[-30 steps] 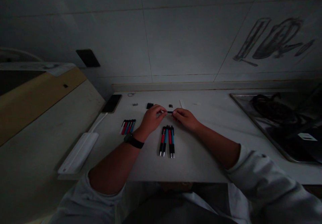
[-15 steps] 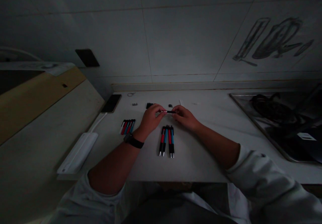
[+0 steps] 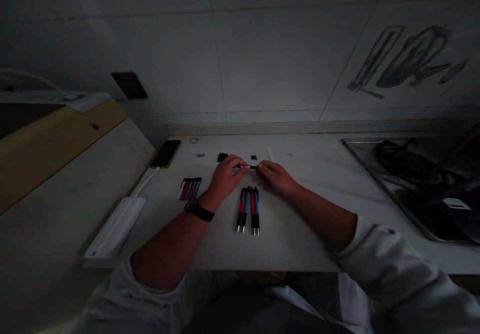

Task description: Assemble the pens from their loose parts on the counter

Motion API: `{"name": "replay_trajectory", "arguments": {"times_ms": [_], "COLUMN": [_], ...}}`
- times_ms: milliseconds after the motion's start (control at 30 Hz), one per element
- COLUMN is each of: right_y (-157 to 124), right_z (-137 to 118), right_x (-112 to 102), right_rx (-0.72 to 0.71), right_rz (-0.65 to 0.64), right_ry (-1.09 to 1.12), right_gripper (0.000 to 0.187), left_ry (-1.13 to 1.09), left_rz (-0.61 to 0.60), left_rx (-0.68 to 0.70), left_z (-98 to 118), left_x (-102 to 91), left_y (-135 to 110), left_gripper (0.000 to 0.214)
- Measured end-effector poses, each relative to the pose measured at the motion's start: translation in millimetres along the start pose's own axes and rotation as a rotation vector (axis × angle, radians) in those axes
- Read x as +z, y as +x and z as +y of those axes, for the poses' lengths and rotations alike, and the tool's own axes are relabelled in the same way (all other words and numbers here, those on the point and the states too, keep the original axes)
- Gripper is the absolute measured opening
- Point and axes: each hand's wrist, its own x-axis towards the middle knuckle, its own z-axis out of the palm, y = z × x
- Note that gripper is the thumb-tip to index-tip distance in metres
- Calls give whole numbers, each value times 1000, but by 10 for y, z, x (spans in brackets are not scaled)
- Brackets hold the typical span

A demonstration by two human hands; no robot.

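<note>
Pinching a slim black pen part (image 3: pixel 252 167) between them, the left hand (image 3: pixel 228 175) and right hand (image 3: pixel 276 177) face each other above the white tabletop (image 3: pixel 300 244). The left thumb and index finger close on its bright end; the right fingertips close on its dark end, with the other right fingers curled. Only a short length of the part shows in the narrow gap between the two sets of fingertips, lying roughly level from side to side.

Just below the hands, four red and blue pens (image 3: pixel 246 206) lie in two pairs, metal tips toward the person. Beyond the fingertips are small dark pieces (image 3: pixel 254 157) and thin white strips (image 3: pixel 270 154); black sleeves (image 3: pixel 222 157) lie just past the left hand. Left of the left wrist, a row of coloured barrels (image 3: pixel 190 189) lies side by side, with small springs (image 3: pixel 201 155) farther back.

The table's front edge passes under both forearms, and its back edge meets a low ledge (image 3: pixel 262 128). A phone (image 3: pixel 166 153) and a white box (image 3: pixel 116 228) flank the left side. Bare tabletop stretches from the right forearm to the stove's metal rim (image 3: pixel 388 192).
</note>
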Motion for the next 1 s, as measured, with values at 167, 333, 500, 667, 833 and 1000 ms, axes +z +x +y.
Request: {"name": "replay_trajectory", "arguments": {"times_ms": [167,333,500,667,833,1000], "right_y": [-36,-85,-67,-36,-24,-13], "right_z": [-54,-98,-56,-10,35,67], "right_x": [-9,-10,-26,-8,8,13], "right_rx": [-205,-325,-352,-370,-430,-444], "right_rz": [163,326,287,232,210,176], "right_ry": [-242,-416,-457,-480,-487,-501], "right_gripper": [27,17,15,15,16,15], "left_ry": [-145,-313,-66,417,751,899], "left_rz": [20,56,121,16,-295,-391], "left_rx": [-163,-360,-307,-158,-107,-101], "left_z": [-27,6,-103,-603,-1035,-1157], "left_x": [79,55,-550,-1200,-1215,-1043], "left_y": [-13,9,223,423,471,491], "left_gripper": [9,20,17,13,17,22]}}
